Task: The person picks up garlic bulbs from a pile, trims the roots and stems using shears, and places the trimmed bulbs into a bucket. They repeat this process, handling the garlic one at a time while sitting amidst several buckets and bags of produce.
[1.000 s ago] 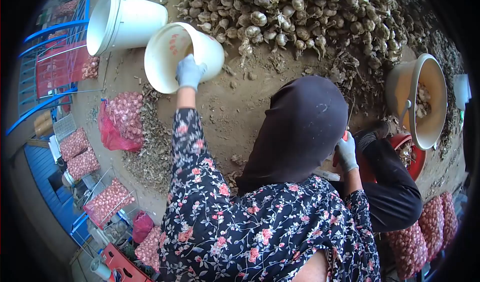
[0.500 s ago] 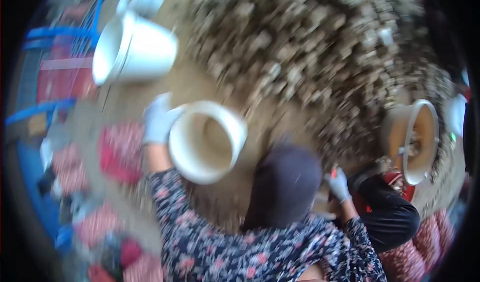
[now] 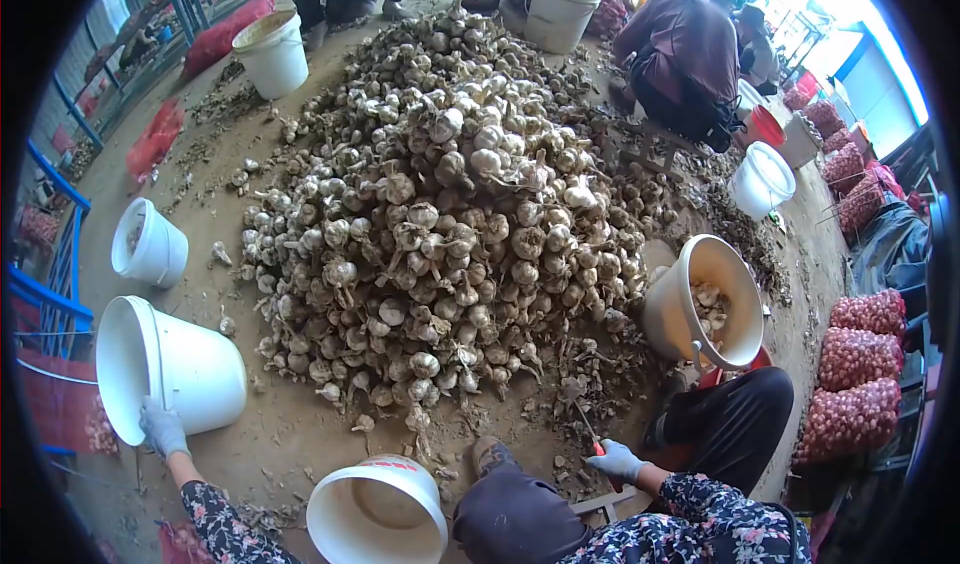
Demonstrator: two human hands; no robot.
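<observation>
Fingers of the left hand (image 3: 163,431) held 1 white bucket (image 3: 205,379) by its edge beside the garlic heap (image 3: 450,224), seemingly to steady it, while the right hand (image 3: 616,461) gripped 1 red-handled tool (image 3: 599,449).

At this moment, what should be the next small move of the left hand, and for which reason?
Probably, the pale-gloved left hand should grip the large white plastic bucket by its edge and tip it upright: the bucket lies on its side with the hand at its edge, and the pale-gloved right hand is occupied with a red-handled metal tool.
</observation>
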